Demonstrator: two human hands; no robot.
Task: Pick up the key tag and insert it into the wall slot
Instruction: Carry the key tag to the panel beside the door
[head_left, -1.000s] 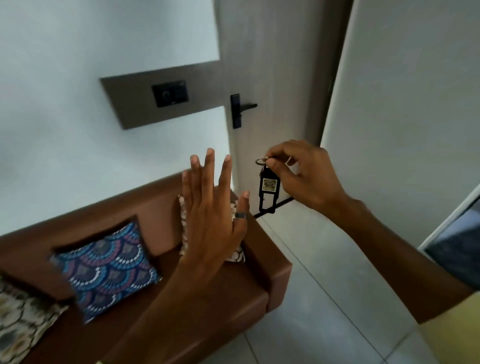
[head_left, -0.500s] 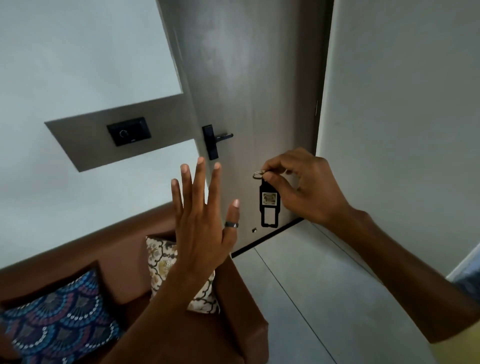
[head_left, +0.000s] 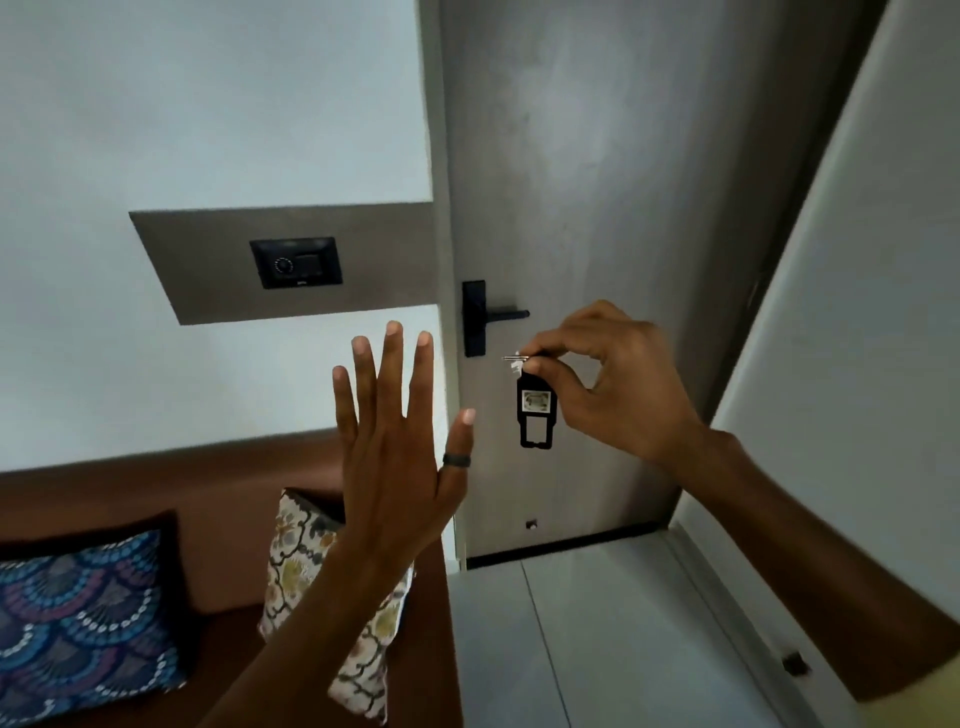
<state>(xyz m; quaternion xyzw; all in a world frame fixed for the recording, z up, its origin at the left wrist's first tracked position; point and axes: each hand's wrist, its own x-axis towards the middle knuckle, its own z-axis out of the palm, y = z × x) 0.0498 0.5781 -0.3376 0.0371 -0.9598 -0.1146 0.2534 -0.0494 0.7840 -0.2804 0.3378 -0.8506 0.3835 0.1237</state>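
Pinching the key tag (head_left: 535, 410) by its top end, right hand (head_left: 618, 384) holds it hanging upright in front of the grey door (head_left: 597, 182), just below and right of the black door handle (head_left: 485, 317). Metal ring sticks out left of the pinching fingers (head_left: 543, 349). Left hand (head_left: 400, 457) raised, empty, fingers spread, dark ring on thumb. Black wall slot panel (head_left: 296, 262) sits left of the door handle, well apart from the tag. Brown sofa (head_left: 223, 519) with cushions below the panel.

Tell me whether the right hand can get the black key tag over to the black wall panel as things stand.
Probably yes. The right hand pinches the black key tag by its top, and only the open left hand, lower down, is near the path to the black wall panel.
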